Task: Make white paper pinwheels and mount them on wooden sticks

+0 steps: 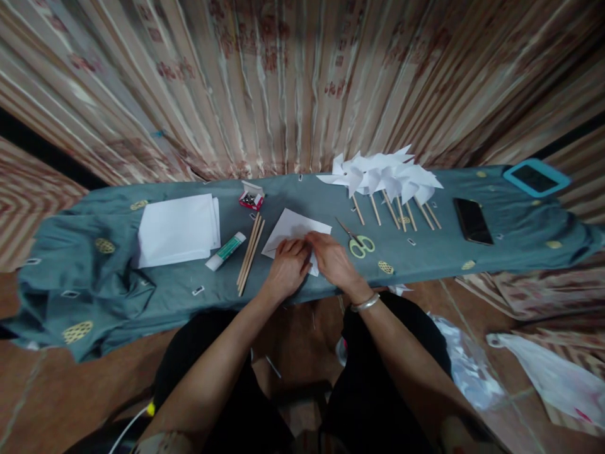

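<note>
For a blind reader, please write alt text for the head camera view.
Left hand and right hand press a white paper sheet on a teal cloth, between wooden sticks and scissors; paper pinwheels lie beyond.

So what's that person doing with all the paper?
A person sits at a table covered in a teal cloth. Both hands press on a white paper sheet: the left hand and the right hand rest side by side on its near edge. Beside them lie wooden sticks, a glue stick and scissors. Finished paper pinwheels sit farther right, and a paper stack to the left.
</note>
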Demonstrator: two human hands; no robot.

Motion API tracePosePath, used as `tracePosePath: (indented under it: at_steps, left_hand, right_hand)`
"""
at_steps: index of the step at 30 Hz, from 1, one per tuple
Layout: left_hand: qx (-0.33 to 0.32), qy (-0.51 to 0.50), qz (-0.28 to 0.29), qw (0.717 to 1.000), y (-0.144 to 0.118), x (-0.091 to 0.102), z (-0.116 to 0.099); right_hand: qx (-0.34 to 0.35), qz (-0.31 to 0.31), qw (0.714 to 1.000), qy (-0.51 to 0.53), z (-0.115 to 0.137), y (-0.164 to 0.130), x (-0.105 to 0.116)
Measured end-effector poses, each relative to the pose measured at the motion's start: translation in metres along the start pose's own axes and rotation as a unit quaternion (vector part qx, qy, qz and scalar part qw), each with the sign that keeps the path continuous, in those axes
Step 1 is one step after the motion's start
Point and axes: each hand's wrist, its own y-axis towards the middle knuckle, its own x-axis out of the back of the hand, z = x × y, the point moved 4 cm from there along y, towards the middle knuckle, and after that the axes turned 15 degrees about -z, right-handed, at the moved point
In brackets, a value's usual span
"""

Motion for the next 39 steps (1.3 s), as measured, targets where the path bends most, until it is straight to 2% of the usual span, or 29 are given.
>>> tracePosePath:
  at_steps: [3,7,15,22,26,29,31,33,36,39]
  left_hand:
    - [-0.004,-0.005,-0.003,1.0,-0.001,-0.001,0.001]
    - [-0.007,-0.018,-0.009,1.0,-0.003,-0.002,0.002]
    - [0.003,-0.023,-0.011,1.0,-0.004,-0.003,0.003]
    - [0.022,-0.042,-0.007,0.999,-0.007,-0.001,0.001]
    - [0.018,-0.063,-0.049,0.997,-0.007,0.015,0.003]
    - [0.025,-0.061,-0.131,0.989,-0.009,0.043,0.02]
    - [0.067,-0.037,-0.186,0.979,-0.015,0.063,0.042]
    - [0.116,-0.009,-0.219,0.969,-0.026,0.08,0.068]
    - [0.178,0.045,-0.231,0.955,-0.049,0.096,0.102]
    - [0.205,0.087,-0.193,0.955,-0.067,0.096,0.121]
  right_hand:
    - [-0.01,0.021,1.0,-0.004,0.006,-0.003,-0.013]
    - [-0.022,0.024,0.998,-0.053,-0.001,-0.004,-0.011]
    - [-0.069,-0.037,0.985,-0.152,-0.03,0.001,0.004]
    - [-0.048,-0.071,0.987,-0.133,-0.034,-0.005,0.0]
    - [-0.045,-0.118,0.987,-0.104,-0.034,-0.008,0.0]
    - [-0.049,-0.144,0.985,-0.077,-0.031,-0.009,-0.002]
    - [-0.057,-0.153,0.984,-0.064,-0.029,-0.008,-0.003]
    - [-0.063,-0.156,0.984,-0.051,-0.027,-0.006,-0.004]
    - [-0.068,-0.152,0.986,-0.03,-0.024,-0.002,-0.005]
    - [-0.073,-0.151,0.986,-0.016,-0.022,0.001,-0.005]
